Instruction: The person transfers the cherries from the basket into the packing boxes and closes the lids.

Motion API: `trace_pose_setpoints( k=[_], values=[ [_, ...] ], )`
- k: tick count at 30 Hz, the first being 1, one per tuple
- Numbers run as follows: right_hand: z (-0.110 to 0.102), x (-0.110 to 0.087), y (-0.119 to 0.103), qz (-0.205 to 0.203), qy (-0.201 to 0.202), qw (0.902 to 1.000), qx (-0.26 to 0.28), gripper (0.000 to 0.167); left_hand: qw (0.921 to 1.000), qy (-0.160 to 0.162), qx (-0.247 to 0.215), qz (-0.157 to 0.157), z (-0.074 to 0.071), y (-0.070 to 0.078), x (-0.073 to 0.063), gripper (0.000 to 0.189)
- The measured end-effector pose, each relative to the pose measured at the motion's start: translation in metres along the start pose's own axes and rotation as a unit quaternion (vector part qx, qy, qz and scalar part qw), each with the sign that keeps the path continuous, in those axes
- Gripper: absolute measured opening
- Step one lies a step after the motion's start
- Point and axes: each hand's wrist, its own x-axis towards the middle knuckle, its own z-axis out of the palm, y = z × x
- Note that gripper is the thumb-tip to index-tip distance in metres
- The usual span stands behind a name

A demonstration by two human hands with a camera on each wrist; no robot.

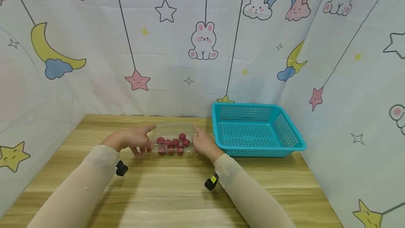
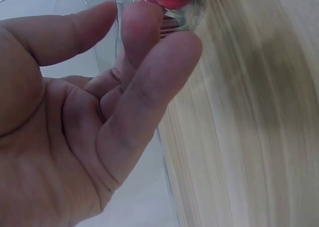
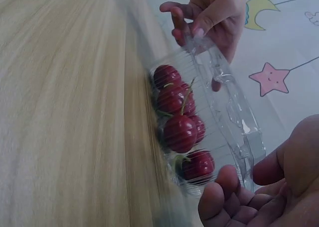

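Note:
A clear plastic clamshell box (image 3: pixel 234 115) holds several dark red cherries (image 3: pixel 180 133), some with green stems. In the head view, the box (image 1: pixel 172 128) is over the table's far half, between both hands. My left hand (image 1: pixel 133 138) grips its left end; the right wrist view shows that thumb on the rim, with some fingers spread away from the box. At the opposite end my right hand (image 1: pixel 204 144) holds the box, thumb on the rim side and curled fingertips (image 3: pixel 212 194) against the lower side. The cherries lie toward the near side of the box.
A blue perforated plastic basket (image 1: pixel 257 149) stands at the table's back right, just beyond my right hand. The wood-grain table (image 1: pixel 167 192) ends against a white curtain (image 1: pixel 171 97) printed with cartoon rabbits and stars, which also hangs along both sides.

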Motion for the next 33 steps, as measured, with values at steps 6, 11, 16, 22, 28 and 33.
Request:
trace_pose_setpoints(
  k=[6,11,16,22,28,33],
  values=[
    [0.0012,-0.0061,0.0004,0.018,-0.022,0.9968,0.074,0.075,0.9999,-0.003,-0.005,-0.009,0.0031,-0.0008,-0.0013,0.109],
    [0.0041,-0.0069,0.0032,0.027,-0.032,0.9891,0.141,0.084,0.9997,-0.004,-0.017,-0.016,0.0041,0.0004,-0.0015,0.110],
    [0.0055,-0.0071,0.0047,0.025,-0.025,0.9860,0.163,0.082,0.9994,-0.004,-0.028,-0.021,0.0045,0.0034,-0.0013,0.110],
    [0.0057,-0.0067,0.0048,0.025,-0.021,0.9816,0.188,0.085,0.9993,0.004,-0.029,-0.023,0.0039,0.0057,-0.0003,0.111],
    [0.0059,-0.0069,0.0038,0.027,-0.017,0.9801,0.196,0.081,0.9993,0.012,-0.021,-0.026,0.0040,0.0051,0.0024,0.112],
    [0.0048,-0.0083,0.0012,0.032,-0.019,0.9804,0.193,0.081,0.9993,0.019,-0.011,-0.029,0.0052,0.0040,0.0078,0.111]
  ],
)
